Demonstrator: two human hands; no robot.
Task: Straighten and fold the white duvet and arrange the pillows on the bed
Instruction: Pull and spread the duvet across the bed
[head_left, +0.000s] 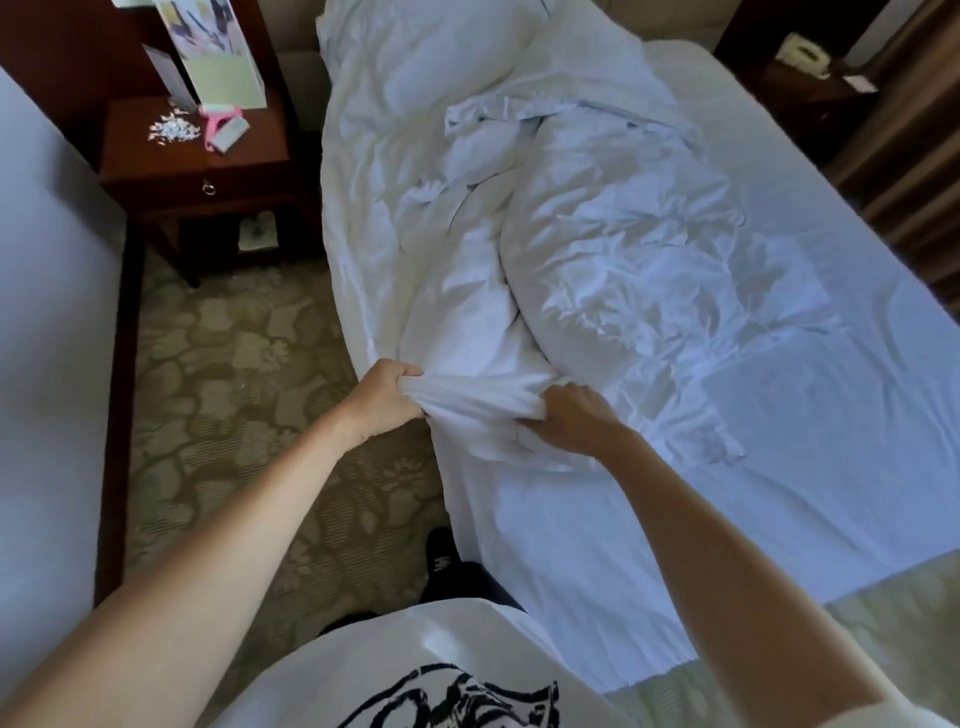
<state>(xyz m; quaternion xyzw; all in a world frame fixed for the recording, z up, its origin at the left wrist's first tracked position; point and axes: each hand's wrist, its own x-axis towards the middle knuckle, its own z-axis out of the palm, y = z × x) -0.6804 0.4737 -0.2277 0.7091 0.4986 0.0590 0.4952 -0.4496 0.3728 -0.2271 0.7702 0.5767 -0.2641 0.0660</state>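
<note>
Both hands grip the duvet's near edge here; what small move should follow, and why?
Probably pull the bunched edge toward the foot. The left hand and right hand clutch the duvet, which lies crumpled in a ridge up the bed.

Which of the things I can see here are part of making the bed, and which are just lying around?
Part of the job:
- white duvet, bunched, gripped by left hand and right hand
- pillow at the head
- bed

Just lying about:
- nightstand
- leaflets
- pink item
- paper scraps
</note>
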